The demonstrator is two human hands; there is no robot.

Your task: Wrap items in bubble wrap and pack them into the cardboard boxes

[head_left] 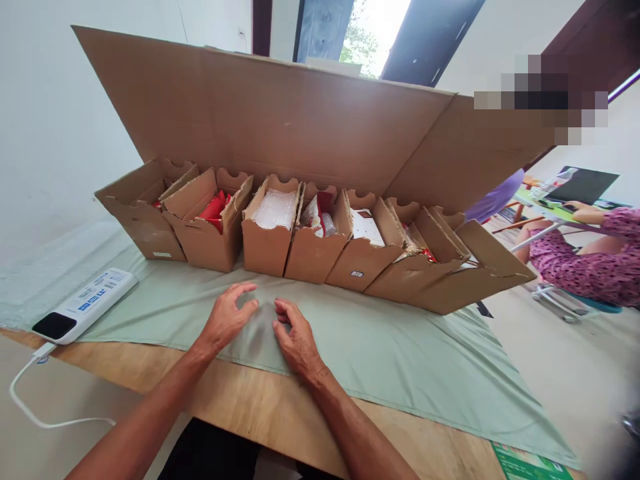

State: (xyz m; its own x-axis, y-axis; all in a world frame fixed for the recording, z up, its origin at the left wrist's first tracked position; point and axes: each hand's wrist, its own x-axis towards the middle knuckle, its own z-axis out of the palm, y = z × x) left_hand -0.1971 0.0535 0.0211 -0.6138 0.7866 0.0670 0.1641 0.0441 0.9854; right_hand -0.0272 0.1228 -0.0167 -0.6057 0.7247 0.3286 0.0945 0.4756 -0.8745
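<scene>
My left hand [229, 317] is held over the pale green cloth [390, 360], thumb and fingers apart and nothing between them. Facing it, my right hand [296, 339] is loosely curved and also empty. Beyond my hands stands a row of several open cardboard boxes. Closest to them is the box with bubble wrap [275, 208] inside. To its left a box holds a red packet [215, 210]. On its right, one box holds a red and white packet [319, 213], and another a white printed packet [366, 227]. The contents of the end boxes are mostly hidden.
A tall cardboard panel [300, 120] rises behind the boxes. At the left lies a white power bank [93, 301] with a white cable [55, 425], beside clear plastic wrap [45, 267]. The wooden table edge [250, 400] is near me. A person in pink patterned clothing [575, 267] sits at the right.
</scene>
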